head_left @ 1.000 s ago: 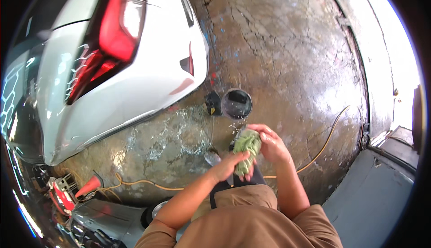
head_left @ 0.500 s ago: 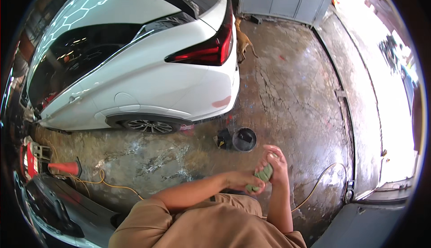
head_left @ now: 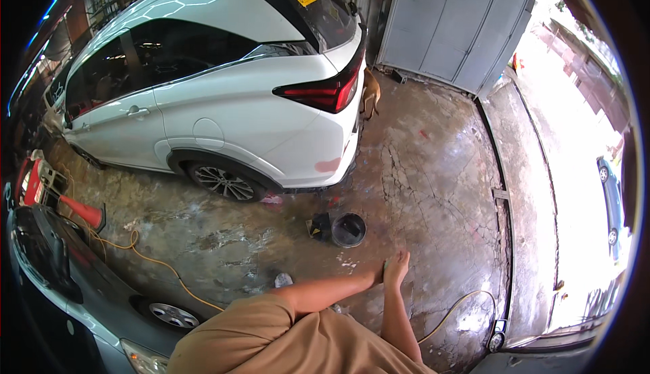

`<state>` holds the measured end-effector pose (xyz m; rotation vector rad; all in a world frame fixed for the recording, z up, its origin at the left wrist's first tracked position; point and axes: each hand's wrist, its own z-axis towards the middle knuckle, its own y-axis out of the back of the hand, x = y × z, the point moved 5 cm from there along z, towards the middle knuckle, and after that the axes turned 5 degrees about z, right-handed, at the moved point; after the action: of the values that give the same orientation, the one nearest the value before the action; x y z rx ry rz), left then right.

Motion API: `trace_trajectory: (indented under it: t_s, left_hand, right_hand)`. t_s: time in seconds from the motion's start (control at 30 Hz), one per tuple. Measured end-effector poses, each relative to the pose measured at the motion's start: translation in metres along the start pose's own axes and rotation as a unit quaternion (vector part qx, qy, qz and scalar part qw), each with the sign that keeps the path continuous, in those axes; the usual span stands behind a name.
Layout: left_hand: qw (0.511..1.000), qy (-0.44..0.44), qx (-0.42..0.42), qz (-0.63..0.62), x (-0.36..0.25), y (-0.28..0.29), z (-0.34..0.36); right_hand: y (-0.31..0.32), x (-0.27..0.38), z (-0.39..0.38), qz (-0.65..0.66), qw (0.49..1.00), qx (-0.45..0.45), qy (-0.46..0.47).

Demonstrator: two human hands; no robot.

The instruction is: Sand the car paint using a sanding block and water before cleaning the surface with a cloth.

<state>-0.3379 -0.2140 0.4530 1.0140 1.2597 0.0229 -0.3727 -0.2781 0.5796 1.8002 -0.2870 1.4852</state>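
Note:
In front of my body, both hands meet. My right hand point(head_left: 397, 270) is pressed against my left hand point(head_left: 378, 276), which is partly hidden behind it. A sliver of green cloth point(head_left: 385, 265) shows between them; the rest of it is covered by the hands. Just beyond stands a black bucket point(head_left: 348, 242) with something dark inside. A black box-like item point(head_left: 318, 226) touches its left side. Farther off is a white car point(head_left: 257, 117), with a dull pinkish patch point(head_left: 328, 165) on its rear bumper corner.
A dark grey car point(head_left: 101, 279) stands at the left, near an orange cone point(head_left: 84, 213). A yellow hose point(head_left: 162, 264) crosses the wet, cracked floor point(head_left: 433, 191). A brown dog point(head_left: 372, 94) is behind the white car. Grey metal cabinets point(head_left: 450, 32) stand at the back.
My hands have moved down and left in the picture, and the green cloth between them is now mostly hidden. The view has tilted up, showing more of the white car and the cabinets.

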Motion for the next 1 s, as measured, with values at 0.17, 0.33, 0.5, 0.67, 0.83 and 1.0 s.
trace_trajectory:
  t_s: [0.17, 0.33, 0.5, 0.67, 0.83, 1.0]
  left_hand:
    - [0.987, 0.068, 0.140, 0.026, -0.147, 0.069, -0.058]
    - [0.907, 0.075, 0.246, -0.334, -0.194, 0.103, -0.084]
    - [0.628, -0.062, 0.384, -0.674, -0.327, 0.139, -0.114]
    - [0.552, -0.238, 0.385, -0.700, -0.364, 0.169, -0.137]
    - [0.700, -0.093, 0.348, -0.617, -0.276, 0.135, -0.121]
    - [0.899, 0.088, 0.192, -0.383, -0.161, 0.092, -0.079]
  right_hand:
    - [0.079, -0.041, 0.002, 0.085, 0.993, 0.053, -0.059]
    - [0.133, 0.041, -0.004, 0.473, 0.823, 0.306, -0.074]
    - [0.154, 0.207, -0.040, 0.673, 0.634, 0.377, 0.058]
    - [0.175, 0.256, -0.051, 0.764, 0.272, 0.544, 0.216]
    - [0.151, 0.199, -0.046, 0.596, 0.665, 0.445, 0.070]
    - [0.083, 0.095, -0.013, 0.384, 0.886, 0.257, -0.033]
